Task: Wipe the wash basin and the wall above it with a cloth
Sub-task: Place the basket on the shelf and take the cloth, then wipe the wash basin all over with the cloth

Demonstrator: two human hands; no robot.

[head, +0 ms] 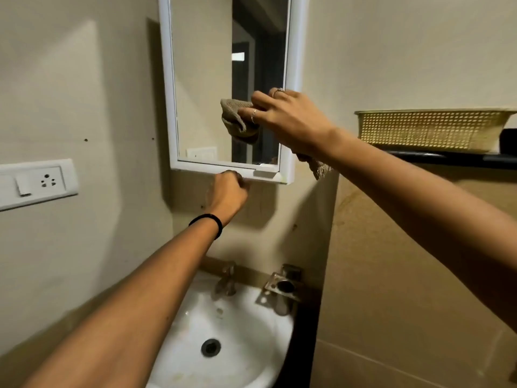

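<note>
Right hand pinching brown cloth against mirror glass. Left hand curled, gripping mirror's lower frame edge above basin.

A: The room is a bit dim and the light looks warm and yellow. It comes from the left.

B: Yes. The mirror drops a dark shadow on the wall under it, and both arms cast soft shadows too.

A: A small bright patch shines in the glass.

B: The picture is a little fuzzy. Straight lines bend near the edges, like the shelf and the switch plate.
</note>
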